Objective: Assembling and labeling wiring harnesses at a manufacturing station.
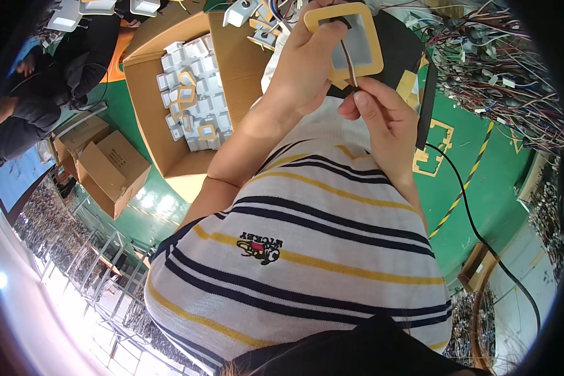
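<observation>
The person holds a square yellow frame (348, 34) up in front of their chest, above the striped shirt (307, 238), and everything else reads best from that frame. The left hand (307, 66) grips it from the left side and below, fingers curled over the frame's left edge, thumb hidden behind the palm. A thin pair of wires (348, 62) (dark and light, running side by side) drops from the frame's upper left corner almost straight down, its long axis close to vertical, tilting slightly rightward toward the bottom. The right hand (382, 119) sits directly below the frame, thumb and forefinger pressed together on the lower end of those wires, the other fingers folded loosely. So the wires stretch between frame above and pinch below, and the right hand is the one on the wires.

Left of the frame, an open cardboard box (169, 106) holds rows of white pieces with a few more yellow frames among them. Right of the frame lies a tangled heap of coloured wiring (501, 69).
</observation>
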A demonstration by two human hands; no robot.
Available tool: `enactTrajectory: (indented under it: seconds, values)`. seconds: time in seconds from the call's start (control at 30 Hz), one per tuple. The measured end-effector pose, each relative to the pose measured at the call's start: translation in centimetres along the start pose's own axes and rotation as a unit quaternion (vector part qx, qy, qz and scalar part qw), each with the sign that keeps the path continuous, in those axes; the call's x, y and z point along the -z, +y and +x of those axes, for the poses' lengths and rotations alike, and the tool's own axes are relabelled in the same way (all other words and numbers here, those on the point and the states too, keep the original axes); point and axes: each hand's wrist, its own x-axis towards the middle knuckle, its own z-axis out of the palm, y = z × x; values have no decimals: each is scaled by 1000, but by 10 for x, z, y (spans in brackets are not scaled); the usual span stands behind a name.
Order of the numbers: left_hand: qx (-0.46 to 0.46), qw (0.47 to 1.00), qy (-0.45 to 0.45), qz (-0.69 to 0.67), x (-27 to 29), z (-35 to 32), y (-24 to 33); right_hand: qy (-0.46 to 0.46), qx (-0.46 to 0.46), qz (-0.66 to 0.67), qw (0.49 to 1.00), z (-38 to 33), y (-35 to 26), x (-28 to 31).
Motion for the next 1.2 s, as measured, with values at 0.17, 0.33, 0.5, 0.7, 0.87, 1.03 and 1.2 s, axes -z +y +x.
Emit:
enactTrajectory:
  seconds: [0.17,0.33,0.5,0.7,0.87,1.03,1.2]
  values:
    - [-22,999,-42,-5,8,8,-7,-3,17,-10,1000,3,3,4]
    - [-108,988,-47,103,9,2,-11,-17,33,-107,994,-1,13,10]
    - [-178,709,-342,591,67,-1,19,162,195,40,966,38,-13,5]
    - [-142,818,-496,257,36,-15,37,-94,339,-239,905,9,-30,-18]
    - [-274,658,-621,326,10,-15,106,-160,410,-423,792,7,-32,-30]
    - [-285,804,-495,169,-36,0,121,-219,372,-595,678,9,-22,-45]
    - [-123,803,-522,261,-64,-53,135,-109,517,-418,739,18,-81,-25]
